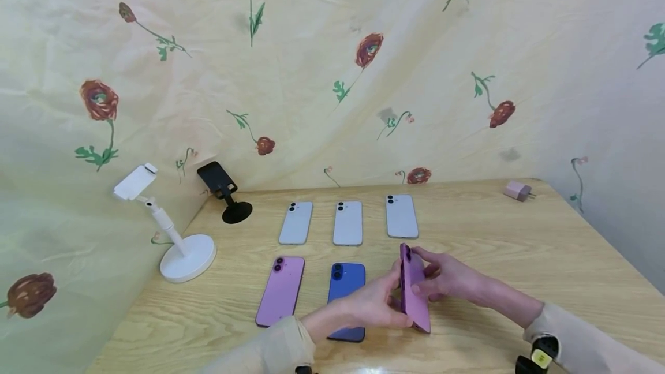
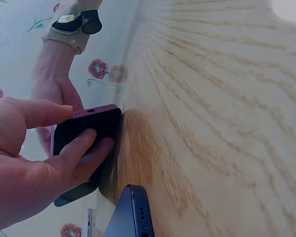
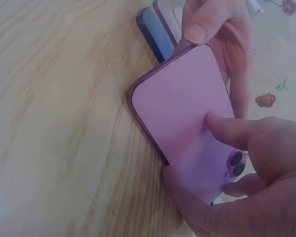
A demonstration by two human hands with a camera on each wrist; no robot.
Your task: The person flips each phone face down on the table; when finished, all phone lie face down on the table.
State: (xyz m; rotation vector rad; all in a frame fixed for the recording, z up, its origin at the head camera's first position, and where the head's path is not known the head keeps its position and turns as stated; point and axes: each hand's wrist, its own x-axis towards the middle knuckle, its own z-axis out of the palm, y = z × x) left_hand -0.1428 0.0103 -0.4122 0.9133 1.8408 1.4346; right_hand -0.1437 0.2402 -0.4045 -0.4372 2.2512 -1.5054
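Observation:
Both hands hold one pink phone (image 1: 417, 305), standing tilted on its long edge on the wooden table. My left hand (image 1: 371, 303) grips its lower end, with the thumb at the bottom edge and fingers across the dark screen (image 2: 104, 122). My right hand (image 1: 449, 276) grips the camera end, its thumb pressing on the pink back (image 3: 175, 98). Beside the left hand, and partly hidden by it, a blue phone (image 1: 347, 281) lies back up. Further left lies a second pink-purple phone (image 1: 280, 290), also back up.
Three pale phones lie in a row behind: left (image 1: 296, 224), middle (image 1: 348, 224) and right (image 1: 402, 218). A white phone stand (image 1: 188, 258) and a black one (image 1: 236, 212) stand at the left. A plug charger (image 1: 518, 191) sits back right. Flowered cloth (image 1: 312, 74) hangs behind the table.

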